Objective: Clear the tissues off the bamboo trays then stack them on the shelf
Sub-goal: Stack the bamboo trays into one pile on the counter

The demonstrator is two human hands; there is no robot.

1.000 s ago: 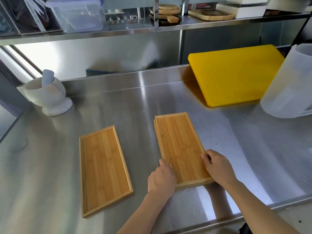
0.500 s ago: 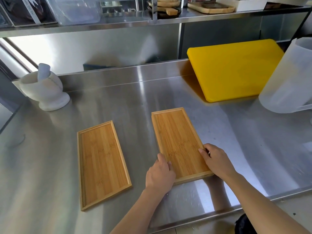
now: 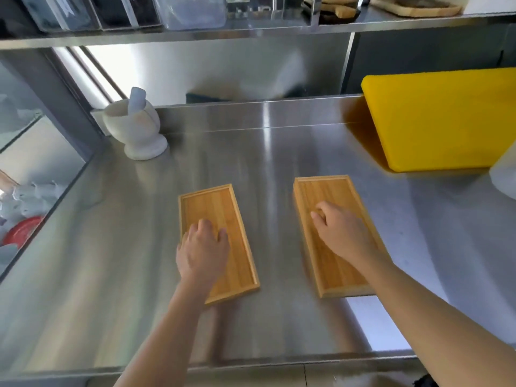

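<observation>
Two bamboo trays on the steel table (image 3: 279,152), side by side and apart near the middle of the frame, both lying flat with nothing on them. Left tray (image 3: 223,219) angled slightly, far end toward the upper left; right tray (image 3: 329,191) a little thicker-looking at its near edge, possibly more than one stacked, hard to tell for certain. Left hand (image 3: 202,251) resting palm-down on the left tray, fingers curled loosely over its inner face, not clamped around either rim. Right hand (image 3: 342,233) likewise laid on the right tray, fingers bent, knuckles up, pressing or resting rather than gripping. White mortar with pestle (image 3: 135,127) standing toward the upper left of the table, well apart from the trays. Yellow cutting board (image 3: 446,118) leaning at the upper right, with a pale translucent container (image 3: 504,177) cut off at the right edge just below it. Shelf (image 3: 251,30) running across the top of the frame, carrying clear plastic bins (image 3: 190,9) at the upper left and wooden boards (image 3: 416,7) at the upper right. Crumpled white material and something red visible low at the far left, beyond the table edge, too blurred to name.
</observation>
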